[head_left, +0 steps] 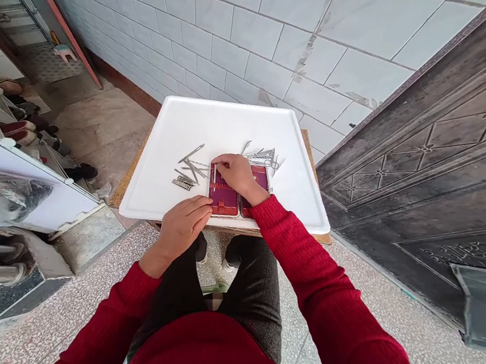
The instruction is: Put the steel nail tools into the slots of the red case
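Observation:
An open manicure case (224, 196) with a purple lining and red elastic loops lies near the front of the white board. My left hand (183, 222) has its fingers together against the case's lower left edge. Over the left half of the case, my right hand (237, 173) pinches a thin silver manicure tool (215, 179), which stands along the loops at the left side. Left of the case are several loose metal tools (191, 165) and nail clippers (184, 181). Behind its right half lie small scissors (272, 163) and more clippers (263, 154), partly bunched together.
The white board (173, 129) has a raised rim and rests on a wooden table (128, 180). A tiled wall (255, 38) stands behind it, and a dark panelled door (434, 156) is close on the right. Shoes on a rack (27, 128) are at the left.

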A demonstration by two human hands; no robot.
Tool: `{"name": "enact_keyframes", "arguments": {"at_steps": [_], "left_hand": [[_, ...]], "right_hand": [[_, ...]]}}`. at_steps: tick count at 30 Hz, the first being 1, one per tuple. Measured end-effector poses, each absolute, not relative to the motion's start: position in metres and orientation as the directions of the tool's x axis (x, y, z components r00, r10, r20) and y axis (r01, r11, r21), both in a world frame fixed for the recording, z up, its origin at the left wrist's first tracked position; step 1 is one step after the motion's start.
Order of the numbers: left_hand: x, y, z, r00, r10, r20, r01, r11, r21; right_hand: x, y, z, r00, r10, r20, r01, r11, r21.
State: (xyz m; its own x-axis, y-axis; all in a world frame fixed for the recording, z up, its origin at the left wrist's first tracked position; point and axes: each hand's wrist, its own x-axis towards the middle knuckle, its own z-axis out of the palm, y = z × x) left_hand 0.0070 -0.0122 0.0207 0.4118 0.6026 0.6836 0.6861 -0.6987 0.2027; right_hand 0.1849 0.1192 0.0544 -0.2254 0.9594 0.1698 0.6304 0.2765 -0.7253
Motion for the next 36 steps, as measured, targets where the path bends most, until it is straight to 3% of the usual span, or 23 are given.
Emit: {"name": "enact_keyframes", "arguments": {"at_steps": [11, 19, 33, 36], "left_hand": [[0.006, -0.013, 0.02, 0.406, 0.655, 0.637, 0.683, -0.681, 0.265], [0.006, -0.013, 0.017, 0.41, 0.624, 0.665, 0.686, -0.692, 0.227], [0.005, -0.015, 0.014, 0.405, 0.656, 0.636, 0.677, -0.683, 0.274], [0.005, -0.015, 0.012, 0.407, 0.658, 0.633, 0.674, -0.685, 0.279]], "right_hand": [[0.181, 0.111, 0.061, -0.225, 0.961, 0.163, 0.69, 0.275, -0.669], [0.18, 0.11, 0.06, -0.225, 0.963, 0.151, 0.739, 0.27, -0.618], [0.176, 0.103, 0.06, -0.247, 0.933, 0.261, 0.803, 0.348, -0.484], [0.168, 0.097, 0.072, -0.331, 0.909, 0.253, 0.796, 0.413, -0.443]]}}
